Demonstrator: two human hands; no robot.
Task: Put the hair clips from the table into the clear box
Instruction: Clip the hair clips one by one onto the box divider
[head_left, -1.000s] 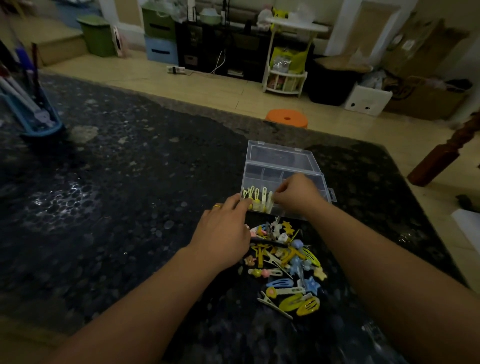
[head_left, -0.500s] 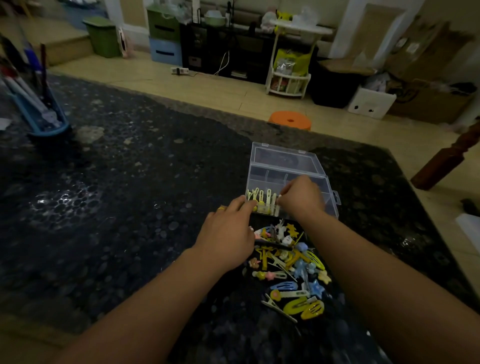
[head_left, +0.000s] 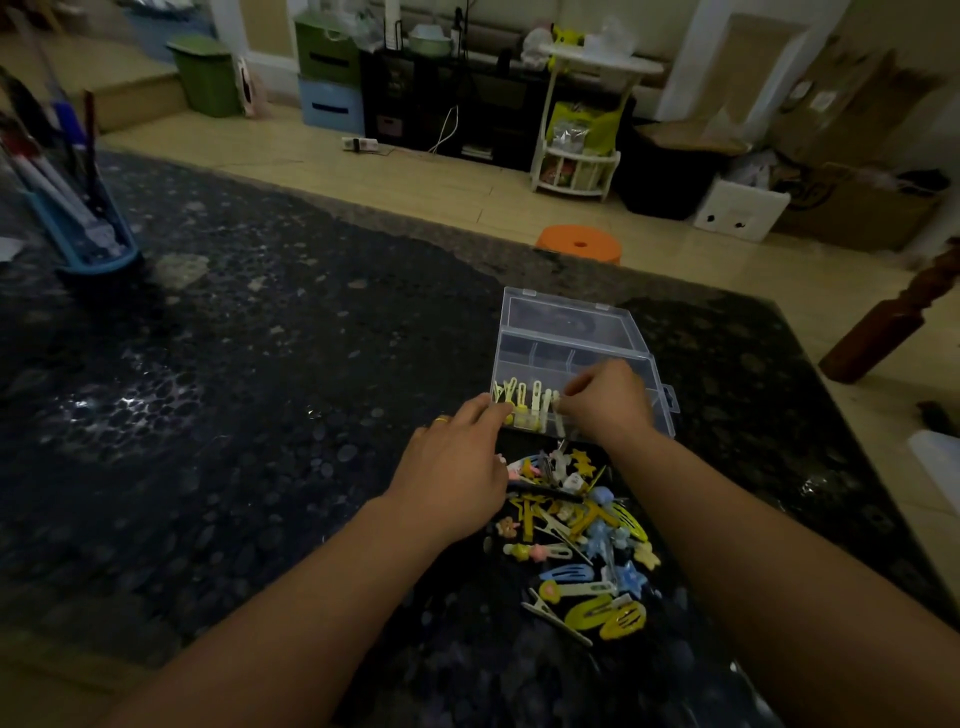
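Note:
The clear box stands open on the dark table, its lid tipped back. Several pale and yellow clips stand in a row in its near left compartment. My right hand hovers over the box's front edge, fingers curled, pinching a pale clip at the end of that row. My left hand rests beside the box's near left corner, its fingertips touching the rim by the yellow clips. A pile of hair clips, yellow, blue and white, lies on the table just in front of the box between my forearms.
A blue pen holder with markers stands at the table's far left. Beyond the far edge, on the floor, are an orange stool, a white rack and boxes. A wooden chair leg rises off the right edge.
Both hands have stayed at the box's front edge. My right hand has shifted slightly along the row of clips; the camera view has drifted a little.

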